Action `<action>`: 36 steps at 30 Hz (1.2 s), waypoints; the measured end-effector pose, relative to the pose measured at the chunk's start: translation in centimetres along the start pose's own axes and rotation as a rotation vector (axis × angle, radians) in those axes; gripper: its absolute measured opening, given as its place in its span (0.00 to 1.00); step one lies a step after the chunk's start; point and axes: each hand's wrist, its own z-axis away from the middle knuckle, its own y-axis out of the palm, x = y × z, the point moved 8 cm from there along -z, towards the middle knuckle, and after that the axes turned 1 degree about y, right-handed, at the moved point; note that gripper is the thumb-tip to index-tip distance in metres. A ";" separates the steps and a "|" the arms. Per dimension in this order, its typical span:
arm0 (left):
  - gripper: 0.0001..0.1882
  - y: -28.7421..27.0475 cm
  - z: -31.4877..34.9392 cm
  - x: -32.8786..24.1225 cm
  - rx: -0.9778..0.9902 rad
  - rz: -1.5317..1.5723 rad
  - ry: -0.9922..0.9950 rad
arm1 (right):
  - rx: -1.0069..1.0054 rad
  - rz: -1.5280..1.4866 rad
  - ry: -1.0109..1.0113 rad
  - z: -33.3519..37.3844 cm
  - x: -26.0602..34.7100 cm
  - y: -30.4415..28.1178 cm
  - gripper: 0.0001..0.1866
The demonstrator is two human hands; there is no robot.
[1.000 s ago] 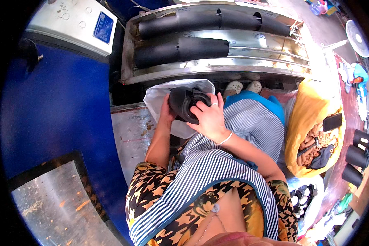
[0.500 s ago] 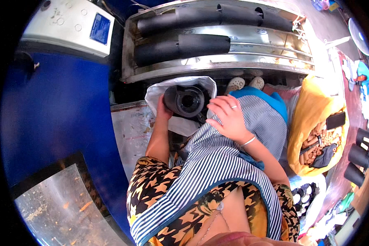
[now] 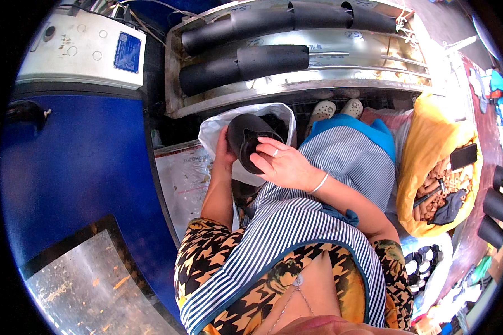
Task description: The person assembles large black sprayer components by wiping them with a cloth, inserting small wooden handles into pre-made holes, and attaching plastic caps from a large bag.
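My left hand (image 3: 223,151) is wrapped round the left side of a short, wide black tube (image 3: 245,129). The tube is tilted, and its open end faces toward me and to the right. At that opening my right hand (image 3: 289,167), with a ring and a bracelet, has its fingers bent over the rim and pinches the edge. Around and under the tube is an open white bag (image 3: 211,128) with dark things inside that I cannot make out.
Ahead lies a metal tray (image 3: 363,72) with two rows of black tubes (image 3: 262,21) and thin rods. A blue cabinet (image 3: 89,167) stands at left under a white control box (image 3: 78,50). To the right, a yellow bag (image 3: 430,134) holds several brown rolls and a phone (image 3: 464,157).
My right hand has moved left from beside the tube onto its rim. The tube has tilted, so its opening looks narrower. The view has shifted slightly.
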 end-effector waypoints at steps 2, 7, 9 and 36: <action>0.23 -0.1 -0.1 0.2 0.041 -0.001 -0.029 | 0.021 0.049 -0.030 -0.4 0.3 0.4 0.24; 0.21 2.8 1.2 0.3 0.138 -0.042 0.048 | -0.013 0.271 -0.177 -1.0 1.0 -1.2 0.25; 0.20 0.4 0.2 -0.3 0.141 -0.015 0.049 | -0.010 0.169 -0.070 -0.9 1.2 -3.5 0.25; 0.21 36.9 -20.1 11.0 0.186 -0.921 0.530 | -0.388 0.253 0.490 16.6 -8.7 -6.9 0.09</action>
